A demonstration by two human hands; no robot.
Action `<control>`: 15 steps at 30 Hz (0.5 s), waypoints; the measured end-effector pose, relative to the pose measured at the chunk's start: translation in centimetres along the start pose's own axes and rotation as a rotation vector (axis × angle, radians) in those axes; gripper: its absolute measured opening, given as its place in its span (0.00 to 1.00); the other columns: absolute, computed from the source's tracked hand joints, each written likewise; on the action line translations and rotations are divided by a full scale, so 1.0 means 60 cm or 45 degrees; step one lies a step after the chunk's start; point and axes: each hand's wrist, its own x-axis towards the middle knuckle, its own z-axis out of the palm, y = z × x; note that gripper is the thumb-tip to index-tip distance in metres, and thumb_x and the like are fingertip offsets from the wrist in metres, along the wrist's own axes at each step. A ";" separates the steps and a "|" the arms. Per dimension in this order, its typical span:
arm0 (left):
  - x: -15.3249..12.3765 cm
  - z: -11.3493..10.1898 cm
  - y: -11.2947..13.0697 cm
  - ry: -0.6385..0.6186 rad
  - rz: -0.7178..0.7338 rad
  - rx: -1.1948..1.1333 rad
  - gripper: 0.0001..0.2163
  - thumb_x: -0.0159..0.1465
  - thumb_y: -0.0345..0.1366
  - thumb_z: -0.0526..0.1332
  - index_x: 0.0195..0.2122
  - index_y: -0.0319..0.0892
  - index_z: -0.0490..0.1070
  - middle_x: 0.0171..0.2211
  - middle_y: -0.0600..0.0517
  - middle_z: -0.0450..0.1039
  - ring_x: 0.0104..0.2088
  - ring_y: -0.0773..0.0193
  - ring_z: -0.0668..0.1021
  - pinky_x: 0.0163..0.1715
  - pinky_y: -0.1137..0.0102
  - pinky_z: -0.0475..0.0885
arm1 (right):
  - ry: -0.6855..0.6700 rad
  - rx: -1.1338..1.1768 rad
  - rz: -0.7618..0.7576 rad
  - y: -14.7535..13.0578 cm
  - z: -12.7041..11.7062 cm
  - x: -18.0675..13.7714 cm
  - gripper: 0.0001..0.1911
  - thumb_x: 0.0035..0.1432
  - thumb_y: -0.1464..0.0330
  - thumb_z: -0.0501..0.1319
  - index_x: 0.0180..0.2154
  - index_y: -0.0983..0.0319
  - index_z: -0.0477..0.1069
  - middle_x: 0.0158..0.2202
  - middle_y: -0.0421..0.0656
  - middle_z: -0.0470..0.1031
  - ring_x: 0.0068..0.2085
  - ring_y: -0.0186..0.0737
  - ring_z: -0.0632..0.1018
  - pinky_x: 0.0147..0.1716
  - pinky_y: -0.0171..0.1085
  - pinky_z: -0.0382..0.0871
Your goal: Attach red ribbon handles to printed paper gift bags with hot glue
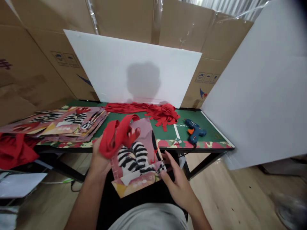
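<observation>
A flat printed piece (144, 132) is held tilted above my lap, with zebra-striped shapes on a pink ground and an orange lower corner. Loops of wide red ribbon (107, 139) bulge over its upper left part. My left hand (99, 161) is closed around the ribbon at that side; its fingertips are hidden behind the red loops. At the lower right edge, my right hand (176, 179) grips the printed piece, thumb in front and fingers partly behind. A thin red cord (154, 155) hangs on the right part of the piece.
Similar printed pieces lie in a stack (72, 123) on the green table (163, 131). Red strips (165, 111) are heaped along its back, a blue glue gun (195, 131) rests at right. More red fabric (18, 151) hangs at left. Cardboard (129, 16) and white boards (112, 67) wall the table.
</observation>
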 end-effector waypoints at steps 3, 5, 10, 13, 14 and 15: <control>0.057 0.074 -0.041 0.023 -0.166 -0.132 0.23 0.60 0.54 0.78 0.46 0.43 0.81 0.37 0.52 0.87 0.41 0.53 0.88 0.38 0.64 0.87 | -0.042 0.316 0.173 0.035 -0.013 0.070 0.29 0.74 0.52 0.66 0.70 0.55 0.70 0.60 0.47 0.82 0.60 0.48 0.83 0.61 0.46 0.79; 0.088 0.128 -0.065 -0.034 -0.376 -0.250 0.27 0.54 0.55 0.81 0.46 0.41 0.81 0.38 0.48 0.86 0.43 0.50 0.88 0.36 0.66 0.85 | 0.034 0.519 0.286 0.049 -0.046 0.114 0.27 0.68 0.50 0.71 0.61 0.57 0.77 0.50 0.46 0.86 0.49 0.48 0.87 0.50 0.43 0.84; 0.141 0.199 -0.116 -0.128 -0.404 -0.279 0.28 0.59 0.51 0.78 0.56 0.44 0.77 0.52 0.45 0.84 0.49 0.56 0.86 0.38 0.72 0.80 | 0.833 0.577 0.351 0.049 -0.194 0.235 0.15 0.59 0.64 0.74 0.46 0.59 0.77 0.37 0.40 0.83 0.29 0.36 0.80 0.30 0.31 0.79; 0.137 0.185 -0.143 -0.109 -0.394 -0.223 0.20 0.62 0.45 0.76 0.53 0.43 0.78 0.49 0.48 0.84 0.42 0.61 0.86 0.36 0.72 0.77 | 1.020 0.426 0.484 0.060 -0.270 0.336 0.06 0.64 0.72 0.67 0.37 0.59 0.71 0.25 0.34 0.73 0.21 0.32 0.72 0.24 0.30 0.74; 0.130 0.174 -0.148 -0.106 -0.416 -0.204 0.18 0.63 0.43 0.76 0.50 0.43 0.79 0.46 0.49 0.84 0.39 0.62 0.85 0.35 0.72 0.76 | 1.028 0.411 0.514 0.070 -0.287 0.371 0.07 0.67 0.73 0.65 0.36 0.59 0.69 0.24 0.33 0.71 0.21 0.31 0.71 0.26 0.30 0.76; 0.123 0.160 -0.150 -0.106 -0.429 -0.180 0.16 0.64 0.43 0.75 0.49 0.43 0.80 0.43 0.51 0.85 0.38 0.63 0.85 0.35 0.71 0.76 | 1.047 0.399 0.535 0.082 -0.299 0.405 0.09 0.70 0.75 0.61 0.35 0.59 0.68 0.24 0.33 0.70 0.23 0.30 0.72 0.29 0.29 0.77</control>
